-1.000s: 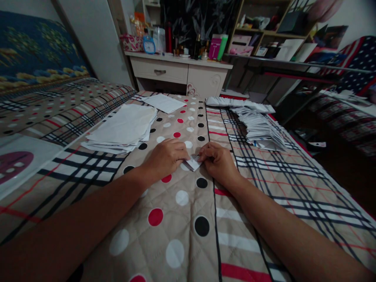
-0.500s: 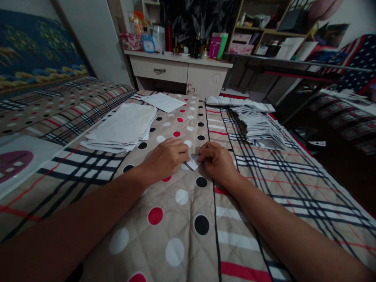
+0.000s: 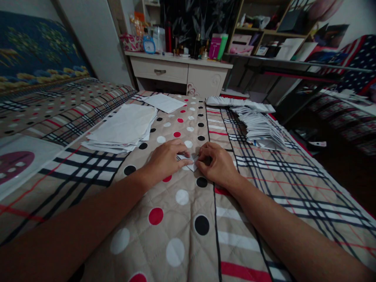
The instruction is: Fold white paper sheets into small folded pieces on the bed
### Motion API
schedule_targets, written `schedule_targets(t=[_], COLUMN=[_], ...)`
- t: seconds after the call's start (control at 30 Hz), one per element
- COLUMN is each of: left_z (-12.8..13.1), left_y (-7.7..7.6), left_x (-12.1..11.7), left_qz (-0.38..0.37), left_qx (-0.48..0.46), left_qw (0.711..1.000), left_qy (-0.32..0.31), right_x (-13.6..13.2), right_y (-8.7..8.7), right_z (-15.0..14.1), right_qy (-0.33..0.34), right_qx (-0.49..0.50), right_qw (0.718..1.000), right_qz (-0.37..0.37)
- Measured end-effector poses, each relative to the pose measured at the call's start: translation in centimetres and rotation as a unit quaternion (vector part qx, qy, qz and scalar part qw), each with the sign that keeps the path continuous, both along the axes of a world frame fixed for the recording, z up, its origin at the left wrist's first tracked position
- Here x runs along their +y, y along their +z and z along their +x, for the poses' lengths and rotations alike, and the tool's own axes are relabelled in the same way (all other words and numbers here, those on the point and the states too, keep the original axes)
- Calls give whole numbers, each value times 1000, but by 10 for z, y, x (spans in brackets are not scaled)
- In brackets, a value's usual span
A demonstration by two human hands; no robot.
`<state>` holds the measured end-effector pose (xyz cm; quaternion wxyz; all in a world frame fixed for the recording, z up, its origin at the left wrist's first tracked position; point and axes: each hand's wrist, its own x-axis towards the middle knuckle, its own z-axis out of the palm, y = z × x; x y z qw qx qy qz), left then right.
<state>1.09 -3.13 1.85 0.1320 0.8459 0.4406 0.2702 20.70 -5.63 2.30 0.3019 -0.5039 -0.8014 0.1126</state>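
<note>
A patterned quilt [image 3: 158,243], with dots down its middle and plaid toward the sides, spreads across the foreground. Beyond its far edge stands a white dresser [image 3: 173,72] with a blue alarm clock [image 3: 149,45] on top.

The left hand's grip has just changed: its thumb now lies apart from the curled fingers, and a dark-lined strip of the small folded paper [image 3: 191,167] shows between them. The right thumb has also shifted to the near side of its pinch. This looks like an adjustment of hold at the folds, with the paper kept low between the hands.

The left hand [image 3: 166,160] comes in from the near left, knuckles up, fingers bent and thumb pointing right along the paper. It is partly open, thumb against the paper; how firmly the fingers hold it I cannot tell. The right hand [image 3: 220,164] is turned inward, its thumb and index tips nearly closed on the paper's right end, with a rounded gap behind them and the other fingers curled.

The paper is at the middle of the quilt. A stack of white sheets [image 3: 125,123] lies to the far left, with a separate sheet [image 3: 166,103] beyond it; a row of folded papers [image 3: 260,127] fans out at the far right, just nearer than a long white bundle [image 3: 236,103].
</note>
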Motion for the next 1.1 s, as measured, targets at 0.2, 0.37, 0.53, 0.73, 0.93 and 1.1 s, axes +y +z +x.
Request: schedule_targets(t=[0.2, 0.37, 0.53, 0.73, 0.93, 1.1], left_z=[-3, 1, 6, 7, 9, 6], left_y=[-4, -2, 5, 3, 9, 11], left_x=[4, 3, -2, -2, -3, -3], left_qz=[-50, -116, 22, -22, -229, -276], left_qx=[2, -116, -226, -268, -346, -378], left_qw=[996, 985, 973, 962, 910, 883], left_qy=[67, 60, 47, 38, 9, 31], right_x=[-1, 1, -1, -4, -4, -5], right_y=[-1, -5, -4, 3, 3, 3], right_z=[-1, 1, 0, 1, 1, 3], right_qy=[-73, -82, 4, 34, 10, 45], right_qx=[-9, 75, 275, 309, 407, 445], right_qw=[997, 991, 954, 950, 908, 886], right_qz=[-19, -74, -119, -36, -95, -122])
